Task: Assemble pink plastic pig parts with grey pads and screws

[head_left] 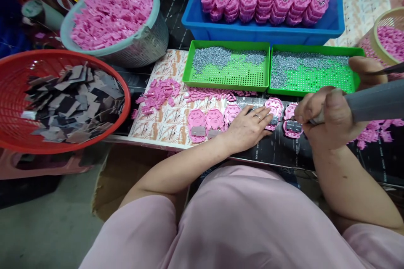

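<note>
My left hand (248, 129) lies palm down with its fingers stretched out over a row of pink plastic housings, and its fingertips rest on one pink housing (274, 104). In my right hand (330, 115) is a grey electric screwdriver (375, 100), held almost level. Its thin bit points left, to the edge of the housing by my left fingertips; whether it sits on a screw I cannot make out. Below the bit lies another pink housing (293, 129) with a dark grey plate on it. More housings (197, 122) stand to the left, some with grey pads.
Two green trays (226, 85) of small screws (212, 58) stand behind the row. Farther back is a blue bin (261, 33) of stacked pink housings. On the left are a red basket (124, 111) of grey pads and a pale green basket (151, 42) of pink parts.
</note>
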`<action>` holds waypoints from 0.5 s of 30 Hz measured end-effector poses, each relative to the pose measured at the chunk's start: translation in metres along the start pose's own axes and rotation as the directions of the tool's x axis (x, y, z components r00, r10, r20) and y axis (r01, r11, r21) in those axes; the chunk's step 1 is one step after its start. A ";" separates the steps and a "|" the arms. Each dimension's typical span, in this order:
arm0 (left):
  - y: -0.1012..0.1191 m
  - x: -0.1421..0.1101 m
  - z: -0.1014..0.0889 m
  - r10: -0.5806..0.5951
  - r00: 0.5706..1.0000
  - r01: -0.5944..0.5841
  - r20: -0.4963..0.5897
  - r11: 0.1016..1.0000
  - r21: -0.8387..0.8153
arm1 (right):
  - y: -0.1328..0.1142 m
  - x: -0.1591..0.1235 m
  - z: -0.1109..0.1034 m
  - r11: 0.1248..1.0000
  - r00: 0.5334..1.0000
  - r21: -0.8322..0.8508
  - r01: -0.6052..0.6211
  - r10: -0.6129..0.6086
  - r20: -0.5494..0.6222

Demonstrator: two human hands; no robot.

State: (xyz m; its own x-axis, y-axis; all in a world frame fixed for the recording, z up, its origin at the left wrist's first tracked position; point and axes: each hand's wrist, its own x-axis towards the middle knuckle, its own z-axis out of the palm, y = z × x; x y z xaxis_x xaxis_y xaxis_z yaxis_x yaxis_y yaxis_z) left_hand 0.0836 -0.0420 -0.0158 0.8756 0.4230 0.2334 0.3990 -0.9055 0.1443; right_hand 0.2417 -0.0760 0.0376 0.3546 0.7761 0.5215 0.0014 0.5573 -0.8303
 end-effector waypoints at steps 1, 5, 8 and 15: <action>-0.001 0.003 -0.002 -0.019 1.000 0.019 0.005 1.000 -0.004 | -0.002 0.002 0.000 0.999 1.000 0.026 0.022 -0.022 -0.008; -0.006 0.017 -0.009 -0.054 0.995 0.055 0.089 0.999 -0.003 | -0.006 0.005 -0.002 1.000 0.999 0.008 -0.014 0.013 0.029; -0.011 0.026 -0.010 -0.034 0.983 0.041 0.179 0.999 -0.031 | -0.007 0.005 -0.005 0.999 0.999 -0.033 -0.032 0.031 -0.018; -0.018 0.035 -0.012 0.025 0.963 -0.027 0.267 1.000 0.001 | -0.009 0.005 -0.009 1.000 0.998 0.022 -0.011 0.010 0.060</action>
State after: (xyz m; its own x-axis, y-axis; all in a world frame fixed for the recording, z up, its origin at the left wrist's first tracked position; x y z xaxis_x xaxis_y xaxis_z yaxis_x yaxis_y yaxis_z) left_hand 0.1037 -0.0108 0.0010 0.9263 0.3757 -0.0279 0.3759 -0.9165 0.1368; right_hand 0.2523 -0.0797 0.0463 0.2974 0.7979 0.5244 -0.0227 0.5550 -0.8316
